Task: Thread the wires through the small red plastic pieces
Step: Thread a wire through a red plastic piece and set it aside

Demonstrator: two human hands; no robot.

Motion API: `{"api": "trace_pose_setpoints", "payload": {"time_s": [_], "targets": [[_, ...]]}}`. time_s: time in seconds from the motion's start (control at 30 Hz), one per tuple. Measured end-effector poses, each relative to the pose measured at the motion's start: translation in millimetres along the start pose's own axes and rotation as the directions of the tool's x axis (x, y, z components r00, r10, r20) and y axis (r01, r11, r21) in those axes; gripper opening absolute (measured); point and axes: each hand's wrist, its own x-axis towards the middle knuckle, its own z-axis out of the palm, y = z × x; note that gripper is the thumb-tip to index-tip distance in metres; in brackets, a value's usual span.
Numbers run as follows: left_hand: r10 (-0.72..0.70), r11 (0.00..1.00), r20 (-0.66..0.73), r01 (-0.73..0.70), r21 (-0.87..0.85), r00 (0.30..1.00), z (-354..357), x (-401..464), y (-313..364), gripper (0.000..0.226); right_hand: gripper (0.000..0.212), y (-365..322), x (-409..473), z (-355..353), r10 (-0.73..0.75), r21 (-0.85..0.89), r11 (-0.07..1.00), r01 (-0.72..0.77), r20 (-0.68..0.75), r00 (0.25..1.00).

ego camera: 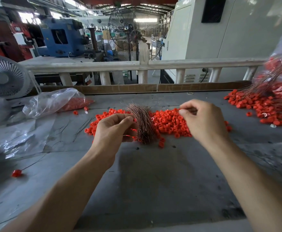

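Bare forearms reach in from six o'clock over the grey worktable [147, 181]. At about ten o'clock from the table's middle, the left hand [115, 129] has its fingers curled around a thick bundle of copper wires [142, 123], whose ends fan out above and below the fist. A red plastic piece [133, 129] seems to sit against those fingers, though that is hard to make out. At one o'clock, the right hand [203, 118] pinches thumb and forefinger together over the loose pile of red plastic pieces [168, 121]; what it grips, one strand or a piece, is too small to tell. Finished pieces on wires [269, 101] lie heaped at three o'clock beside a clear bag; another bag of red pieces [56, 101] lies at nine o'clock.

This looks like the start of one threading cycle: singling out a strand. Next, its tip must meet a piece's hole, which calls for steady, fine alignment.
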Motion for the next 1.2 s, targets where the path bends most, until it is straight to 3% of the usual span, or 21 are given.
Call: {"api": "trace_pose_setpoints", "payload": {"time_s": [0.23,0.6,0.8,0.97,1.2], "targets": [[0.048,0.985,0.022,-0.051,0.165,0.999,1.9,0.2,-5.1,0.014,0.011,41.0,18.7,-28.8,0.274,-0.232,0.928,-0.291,-0.103,0.956],[0.091,0.929,0.04,-0.099,0.358,0.995,-5.7,4.7,-12.7,0.012,0.016,52.2,23.4,-37.3,0.451,-0.319,0.833,-0.453,-0.085,0.889],[0.128,0.863,0.034,-0.128,0.488,0.991,-5.0,4.4,-14.3,0.012,0.017,40.3,18.1,-32.3,0.281,-0.366,0.882,-0.297,-0.097,0.955],[0.163,0.768,0.04,-0.152,0.622,0.986,-4.2,4.9,-15.7,0.005,0.018,18.5,10.3,-19.2,0.149,-0.234,0.96,-0.155,-0.043,0.988],[0.174,0.605,0.095,-0.182,0.775,0.98,-5.0,8.0,-21.1,0.015,0.014,-7.6,-9.9,8.2,-0.051,-0.073,0.995,0.069,0.226,0.973]]}}
